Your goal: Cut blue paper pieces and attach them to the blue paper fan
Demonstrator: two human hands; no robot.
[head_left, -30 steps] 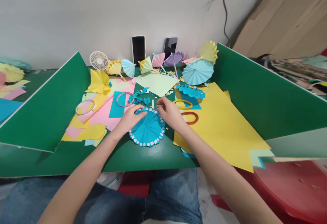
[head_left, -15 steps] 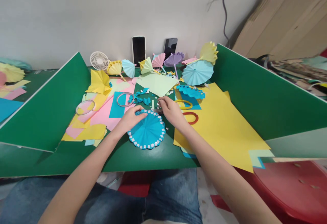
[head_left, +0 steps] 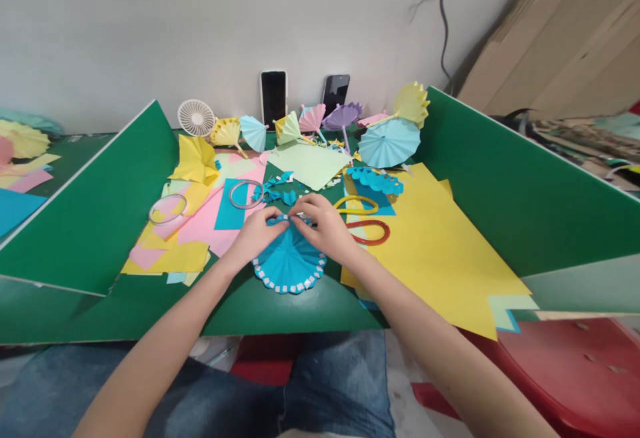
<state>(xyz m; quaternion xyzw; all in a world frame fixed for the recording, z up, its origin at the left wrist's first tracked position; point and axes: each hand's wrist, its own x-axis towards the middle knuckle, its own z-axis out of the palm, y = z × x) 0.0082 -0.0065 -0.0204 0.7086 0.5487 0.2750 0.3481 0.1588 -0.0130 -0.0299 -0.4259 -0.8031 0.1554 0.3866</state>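
A round, pleated blue paper fan (head_left: 289, 261) lies flat before me, with small white squares along its scalloped edge. My left hand (head_left: 260, 231) pinches its far rim from the left. Close beside it, my right hand (head_left: 320, 225) has thumb and fingers pressed together on the same far rim; any small piece between the fingertips is hidden. Just right of that hand lie the scissors, a yellow handle loop (head_left: 367, 205) and a red one (head_left: 375, 232), their blades mostly covered. Blue paper scraps (head_left: 280, 189) lie beyond my hands.
Green partitions (head_left: 100, 205) flank the table. Several small paper umbrellas (head_left: 390, 141), a white fan (head_left: 196, 118) and two phones (head_left: 273, 98) stand along the back. Yellow sheets (head_left: 425, 251) cover the right side; tape rings (head_left: 246, 194) and pink paper (head_left: 200, 225) lie left.
My right hand has moved left and slightly nearer, from the scraps beyond the fan onto its far rim, beside my left hand. More of the scissor handles shows.
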